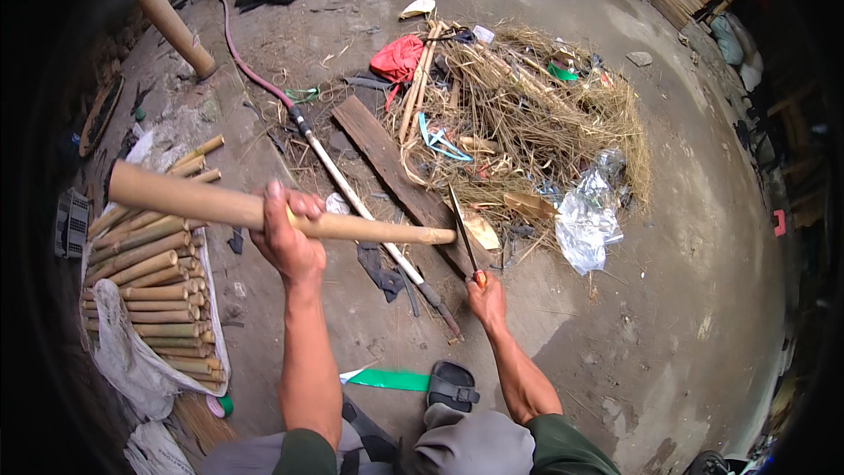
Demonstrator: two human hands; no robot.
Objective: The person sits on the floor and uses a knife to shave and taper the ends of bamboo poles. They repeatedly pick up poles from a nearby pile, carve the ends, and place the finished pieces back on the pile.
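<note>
My left hand (288,233) is wrapped around a thick, pale bamboo pole (193,195), which slants across in front of me and narrows to the right. In my right hand (487,299) is the orange handle of a tool with a long, narrow blade (463,222); knife or saw, I cannot tell. The blade points away from me and crosses the pole's right end, above a dark wooden plank (387,163) on the ground. Whether blade and bamboo touch is unclear.
Cut bamboo lengths (149,299) lie stacked on white sacking at left. Beyond the plank spreads a heap of straw and scraps (536,110), with clear plastic (587,224) and a red bag (397,58). A white pipe (338,178) joins a purple hose (230,40). An upright bamboo post (165,13) stands far left.
</note>
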